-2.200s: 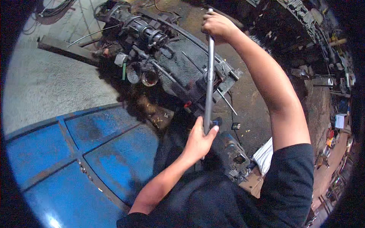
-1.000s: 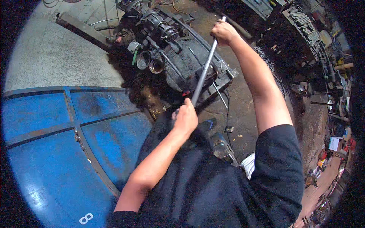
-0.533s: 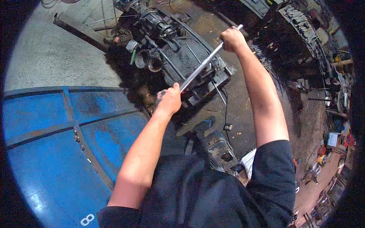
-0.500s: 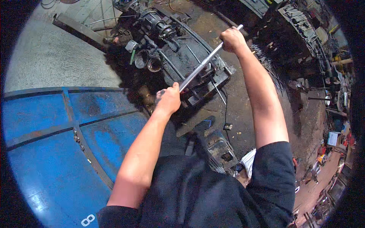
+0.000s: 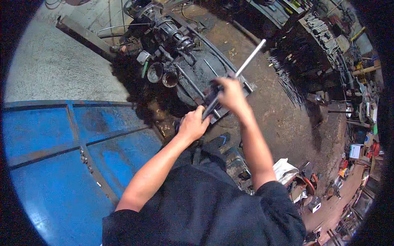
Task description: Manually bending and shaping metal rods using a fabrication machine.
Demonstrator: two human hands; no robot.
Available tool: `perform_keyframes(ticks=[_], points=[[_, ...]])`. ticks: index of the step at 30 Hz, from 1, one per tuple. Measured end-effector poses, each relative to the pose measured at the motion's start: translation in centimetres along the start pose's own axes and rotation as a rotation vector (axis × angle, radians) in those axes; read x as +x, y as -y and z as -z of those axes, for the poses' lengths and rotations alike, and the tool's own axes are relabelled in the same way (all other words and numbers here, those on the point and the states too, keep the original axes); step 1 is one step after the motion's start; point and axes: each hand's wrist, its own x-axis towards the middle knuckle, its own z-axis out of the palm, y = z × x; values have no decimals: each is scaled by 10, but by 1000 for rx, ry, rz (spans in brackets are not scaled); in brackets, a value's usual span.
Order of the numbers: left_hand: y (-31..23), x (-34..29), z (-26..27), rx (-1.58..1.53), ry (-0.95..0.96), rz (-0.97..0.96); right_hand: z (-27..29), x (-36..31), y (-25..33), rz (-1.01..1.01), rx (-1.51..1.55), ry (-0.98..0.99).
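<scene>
A long silvery metal rod (image 5: pixel 250 58) runs slantwise from near my body up to the far right, above the end of a machine (image 5: pixel 201 67). My left hand (image 5: pixel 193 125) is closed round its near end, thumb lying along the top. My right hand (image 5: pixel 232 96), slightly blurred, is curled over the middle of the rod, its fingers beside a dark part of the machine that I cannot make out. Beyond the right hand, the bare far end of the rod sticks out. Grey metal shavings (image 5: pixel 200 65) lie in the machine's bed.
Blue metal panels (image 5: pixel 37 127) with raised ribs fill the left side. Two round metal cups (image 5: pixel 155 72) sit at the machine's left. A steel beam (image 5: pixel 84 37) lies at the far left. Thin rods (image 5: pixel 289 84) lie on the right, near a cluttered bench (image 5: pixel 324 33).
My right hand has slid from the rod's far end down to its middle, nearer my left hand. The left hand has shifted slightly right and nearer my body, still holding the rod.
</scene>
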Motion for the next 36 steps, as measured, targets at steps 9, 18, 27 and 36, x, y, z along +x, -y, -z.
perform_keyframes(ticks=[9, 18, 27, 36], points=[[157, 68, 102, -490, -62, 63, -96, 33, 98, -25, 218, -22], [251, 262, 289, -741, -519, -116, -204, 290, 146, -245, 461, -133], [276, 303, 380, -804, -312, -201, -295, 440, 170, -1028, 1464, -177], [293, 333, 387, -666, -352, -365, -353, 485, 114, -866, 1666, -421]])
